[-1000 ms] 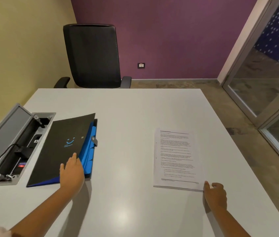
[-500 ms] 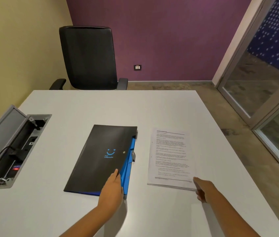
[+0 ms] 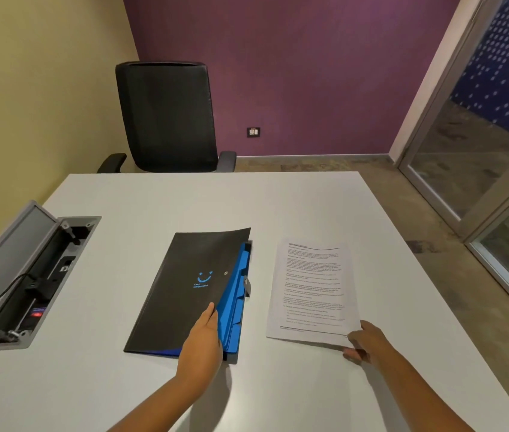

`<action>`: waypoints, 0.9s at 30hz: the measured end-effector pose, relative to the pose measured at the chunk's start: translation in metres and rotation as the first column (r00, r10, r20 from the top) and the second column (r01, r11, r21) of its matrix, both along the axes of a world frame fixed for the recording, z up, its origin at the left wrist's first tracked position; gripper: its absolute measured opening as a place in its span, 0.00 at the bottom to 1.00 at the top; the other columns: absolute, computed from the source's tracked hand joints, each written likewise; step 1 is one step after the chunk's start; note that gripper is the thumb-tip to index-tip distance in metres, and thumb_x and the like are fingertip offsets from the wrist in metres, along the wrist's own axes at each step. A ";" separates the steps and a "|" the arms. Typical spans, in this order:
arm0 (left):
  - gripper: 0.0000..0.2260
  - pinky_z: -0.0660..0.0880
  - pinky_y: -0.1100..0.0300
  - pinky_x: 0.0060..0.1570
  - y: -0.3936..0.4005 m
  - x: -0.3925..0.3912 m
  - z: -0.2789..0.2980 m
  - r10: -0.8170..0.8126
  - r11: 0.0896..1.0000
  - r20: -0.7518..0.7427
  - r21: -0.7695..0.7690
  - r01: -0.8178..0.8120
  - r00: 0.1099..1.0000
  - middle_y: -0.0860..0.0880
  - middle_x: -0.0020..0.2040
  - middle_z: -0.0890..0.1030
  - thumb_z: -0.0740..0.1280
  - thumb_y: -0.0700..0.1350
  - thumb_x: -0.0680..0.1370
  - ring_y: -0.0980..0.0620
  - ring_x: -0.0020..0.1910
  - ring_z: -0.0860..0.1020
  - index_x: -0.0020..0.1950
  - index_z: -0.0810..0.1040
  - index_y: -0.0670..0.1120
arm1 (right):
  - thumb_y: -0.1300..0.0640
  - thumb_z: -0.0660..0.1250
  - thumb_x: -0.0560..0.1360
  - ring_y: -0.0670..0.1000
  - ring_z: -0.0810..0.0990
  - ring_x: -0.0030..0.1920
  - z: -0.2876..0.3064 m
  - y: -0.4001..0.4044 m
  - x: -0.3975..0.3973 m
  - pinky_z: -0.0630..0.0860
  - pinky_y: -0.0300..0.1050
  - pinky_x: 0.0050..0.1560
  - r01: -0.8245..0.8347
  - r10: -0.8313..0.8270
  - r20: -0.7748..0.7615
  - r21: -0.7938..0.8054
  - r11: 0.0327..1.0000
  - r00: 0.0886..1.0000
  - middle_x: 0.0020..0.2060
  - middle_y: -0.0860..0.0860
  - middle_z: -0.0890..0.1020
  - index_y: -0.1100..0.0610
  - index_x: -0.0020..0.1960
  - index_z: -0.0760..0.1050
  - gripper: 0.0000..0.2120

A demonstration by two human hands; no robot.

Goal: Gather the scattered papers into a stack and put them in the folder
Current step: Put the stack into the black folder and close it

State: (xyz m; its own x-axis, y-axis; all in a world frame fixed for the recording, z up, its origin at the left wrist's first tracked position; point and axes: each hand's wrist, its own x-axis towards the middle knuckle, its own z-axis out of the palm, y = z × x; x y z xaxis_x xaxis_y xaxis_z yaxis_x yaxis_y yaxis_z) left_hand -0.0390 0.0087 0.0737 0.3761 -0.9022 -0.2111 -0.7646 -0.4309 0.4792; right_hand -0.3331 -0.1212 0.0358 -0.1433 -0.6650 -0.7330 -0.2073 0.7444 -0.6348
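Black folder (image 3: 184, 285) ajar, paper stack (image 3: 312, 291) beside it

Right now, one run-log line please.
left hand: lifting folder cover | right hand: pinching paper stack corner | stack beside folder, not inside
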 end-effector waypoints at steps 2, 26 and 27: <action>0.26 0.72 0.62 0.62 -0.002 0.000 0.003 0.020 1.000 -0.027 -0.010 -0.020 0.999 0.53 0.77 0.55 0.59 0.39 0.79 0.54 0.68 0.68 0.75 0.54 0.46 | 0.74 0.58 0.73 0.56 0.79 0.42 0.000 0.002 -0.005 0.82 0.49 0.40 0.041 -0.039 0.116 -0.012 0.999 0.992 0.54 0.58 0.77 0.60 0.58 0.72 0.17; 0.24 0.64 0.59 0.68 -0.021 -0.004 0.017 0.104 0.993 -0.258 -0.023 -0.114 0.960 0.50 0.76 0.57 0.55 0.34 0.78 0.50 0.72 0.63 0.74 0.58 0.44 | 0.72 0.61 0.75 0.56 0.81 0.51 0.020 0.034 0.005 0.83 0.46 0.38 -0.092 0.065 0.417 0.046 0.995 0.907 0.49 0.56 0.83 0.60 0.56 0.75 0.14; 0.24 0.64 0.59 0.68 -0.020 -0.006 0.016 0.097 0.994 -0.263 -0.017 -0.105 0.960 0.50 0.76 0.57 0.55 0.34 0.78 0.50 0.72 0.63 0.74 0.58 0.44 | 0.72 0.61 0.75 0.55 0.81 0.52 0.024 0.031 0.009 0.83 0.45 0.40 -0.090 0.077 0.404 0.014 0.996 0.912 0.50 0.55 0.82 0.60 0.57 0.74 0.14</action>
